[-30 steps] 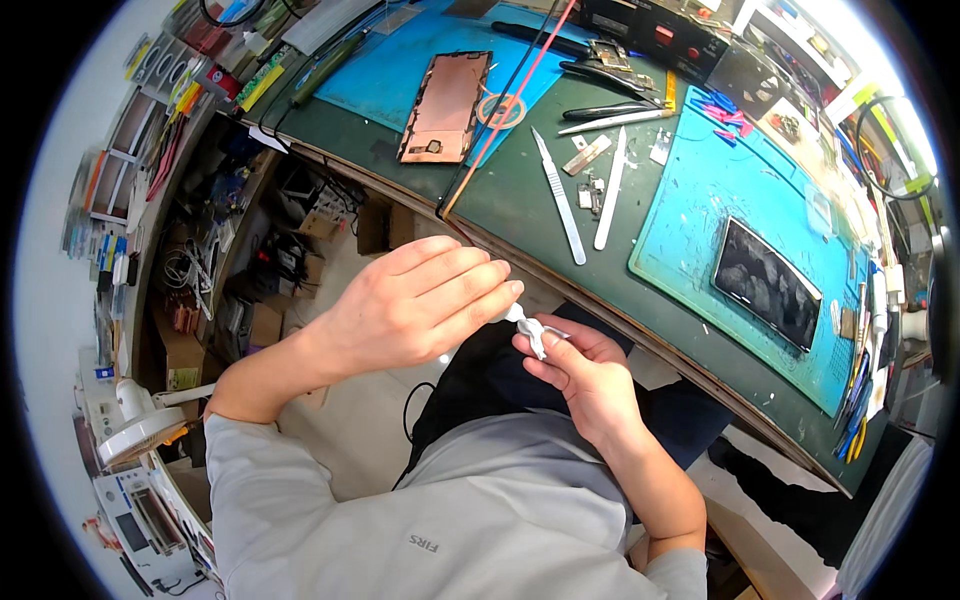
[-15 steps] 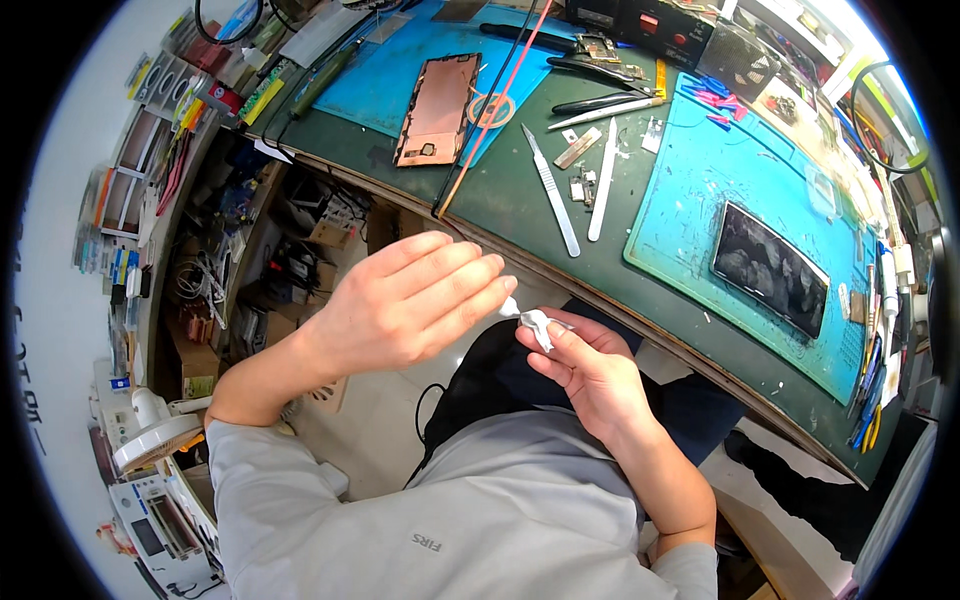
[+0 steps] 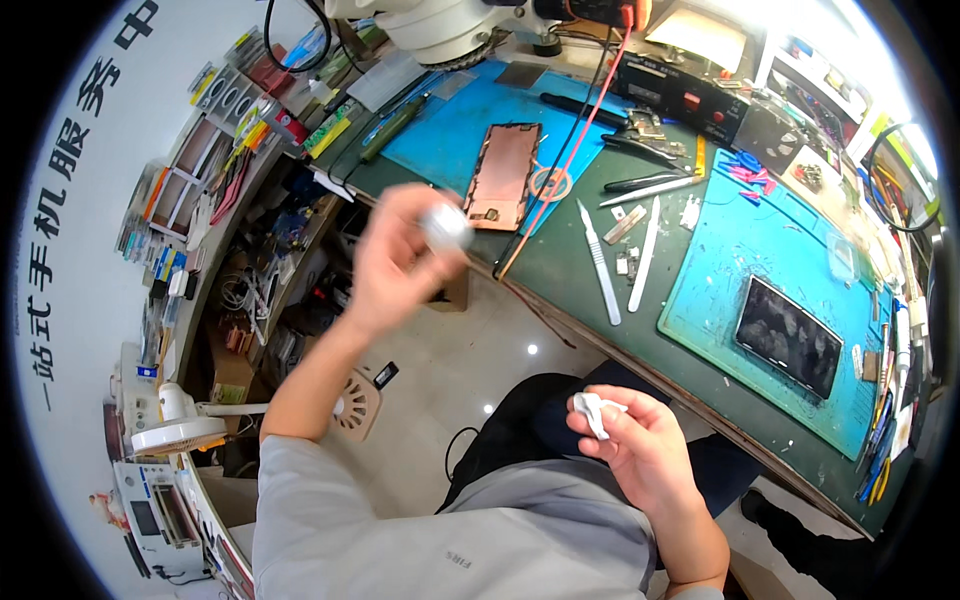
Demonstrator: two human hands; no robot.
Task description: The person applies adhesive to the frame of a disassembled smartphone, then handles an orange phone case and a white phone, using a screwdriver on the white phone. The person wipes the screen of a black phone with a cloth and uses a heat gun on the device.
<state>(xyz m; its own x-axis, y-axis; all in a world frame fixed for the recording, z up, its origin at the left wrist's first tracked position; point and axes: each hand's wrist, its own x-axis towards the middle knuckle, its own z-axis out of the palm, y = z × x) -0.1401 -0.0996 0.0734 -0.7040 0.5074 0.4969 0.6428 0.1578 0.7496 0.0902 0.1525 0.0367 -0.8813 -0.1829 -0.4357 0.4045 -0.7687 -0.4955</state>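
My left hand (image 3: 385,268) is raised near the bench's front edge, smeared by motion. Its fingers are closed round a small, whitish-silver rounded thing (image 3: 447,228), too blurred to name for certain. Lower and to the right, over my lap, my right hand (image 3: 645,440) pinches a crumpled white tissue (image 3: 597,412) between thumb and fingers. Just beyond my left hand lies a copper-coloured phone frame (image 3: 503,175) on a blue mat. A phone with a dark, smudged screen (image 3: 790,337) lies on the turquoise mat (image 3: 700,290) to the right.
On the green bench lie a scalpel-like knife (image 3: 600,262), white tweezers (image 3: 646,255) and pliers (image 3: 640,150). A microscope (image 3: 430,35) stands at the back. Red and black leads (image 3: 590,110) hang across. Left are crowded shelves (image 3: 190,190) and a white fan (image 3: 178,425).
My left hand has moved up and away from my right hand and now has the whitish-silver thing in it. The right hand still holds the tissue. The view has shifted, showing the microscope.
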